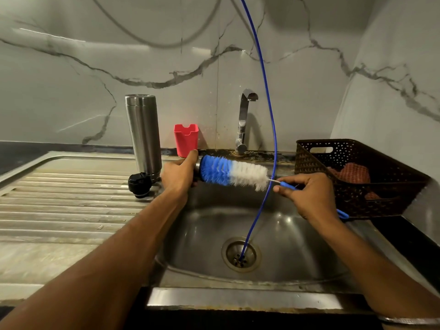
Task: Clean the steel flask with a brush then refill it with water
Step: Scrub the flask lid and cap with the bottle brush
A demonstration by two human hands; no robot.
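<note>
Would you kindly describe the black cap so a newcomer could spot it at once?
Start at the sink and move left onto the ribbed drainboard. The tall steel flask stands there, and the cap lies at its foot, touching it. It is the only small, black, knob-like thing on the steel.

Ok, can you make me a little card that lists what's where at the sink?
left hand: grips a small item at the brush's blue end; mostly hidden, cannot tell what
right hand: pinches the brush's blue handle
brush: blue and white bristles, held sideways above the sink
steel flask: standing on the drainboard
black lid: beside the flask's base
red holder: against the wall
blue tube: hangs down into the drain
basket: right of the sink
</note>
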